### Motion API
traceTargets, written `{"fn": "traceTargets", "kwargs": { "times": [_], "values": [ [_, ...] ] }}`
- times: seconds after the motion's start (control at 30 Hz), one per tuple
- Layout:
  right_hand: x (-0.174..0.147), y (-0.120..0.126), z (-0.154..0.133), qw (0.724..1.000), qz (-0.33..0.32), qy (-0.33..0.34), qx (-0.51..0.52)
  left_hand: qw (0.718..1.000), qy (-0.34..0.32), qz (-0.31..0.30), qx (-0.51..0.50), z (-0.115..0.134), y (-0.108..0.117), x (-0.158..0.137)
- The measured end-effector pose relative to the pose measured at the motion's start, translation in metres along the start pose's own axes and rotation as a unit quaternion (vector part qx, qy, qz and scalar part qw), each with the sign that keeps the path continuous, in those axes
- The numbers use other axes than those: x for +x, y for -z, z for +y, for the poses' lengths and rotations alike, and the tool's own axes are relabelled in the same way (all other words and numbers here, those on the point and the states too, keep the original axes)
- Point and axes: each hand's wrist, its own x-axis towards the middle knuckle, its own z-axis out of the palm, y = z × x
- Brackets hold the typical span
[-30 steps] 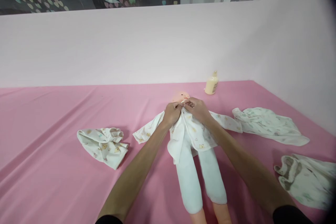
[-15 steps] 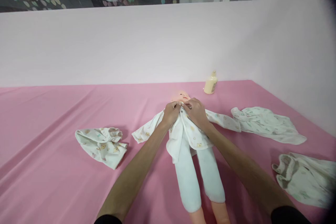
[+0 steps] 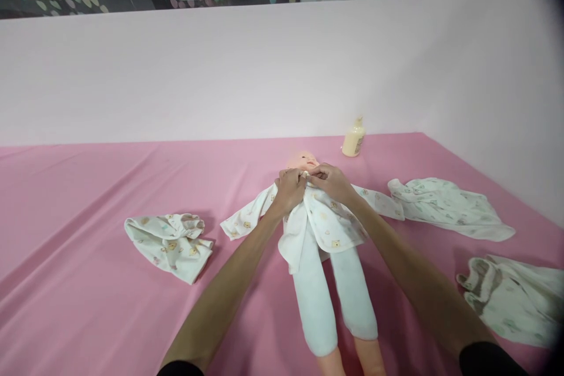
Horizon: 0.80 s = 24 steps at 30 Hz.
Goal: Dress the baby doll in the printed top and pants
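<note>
A baby doll lies on its back, its head toward the wall and its legs toward me. It wears a white baby jacket with small bear prints, both sleeves spread sideways, over pale leggings. At the collar, my left hand pinches one front edge of the jacket. My right hand pinches the other edge right beside it, fingertips nearly touching. Below the hands the jacket fronts hang apart. The fingers hide the fastening at the neck.
On the pink sheet, folded printed baby clothing lies at left. A white printed garment lies at right, touching the jacket's sleeve, with another garment nearer me. A cream pump bottle stands by the white wall.
My right hand has turned and shifted slightly outward at the collar, baring more of the jacket front. My left hand stays at the collar with its fingers curled a little differently.
</note>
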Motion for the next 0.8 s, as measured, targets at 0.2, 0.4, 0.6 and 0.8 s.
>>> {"fn": "traceTargets", "kwargs": {
  "times": [0.2,0.4,0.6,0.8],
  "values": [
    [-0.001,-0.003,-0.002,1.0,0.011,-0.002,-0.015,0.996,0.035,-0.036,-0.068,0.0,0.01,0.005],
    [-0.003,-0.002,-0.01,0.999,0.013,-0.03,-0.015,0.997,0.049,-0.028,-0.048,0.004,0.012,0.003],
    [-0.004,-0.007,-0.015,0.995,0.051,-0.047,-0.075,0.996,0.084,-0.005,-0.012,0.006,0.012,0.002],
    [-0.003,-0.006,-0.013,0.993,0.024,-0.117,-0.025,0.996,0.091,-0.016,0.014,0.008,0.012,0.003]
  ]
}}
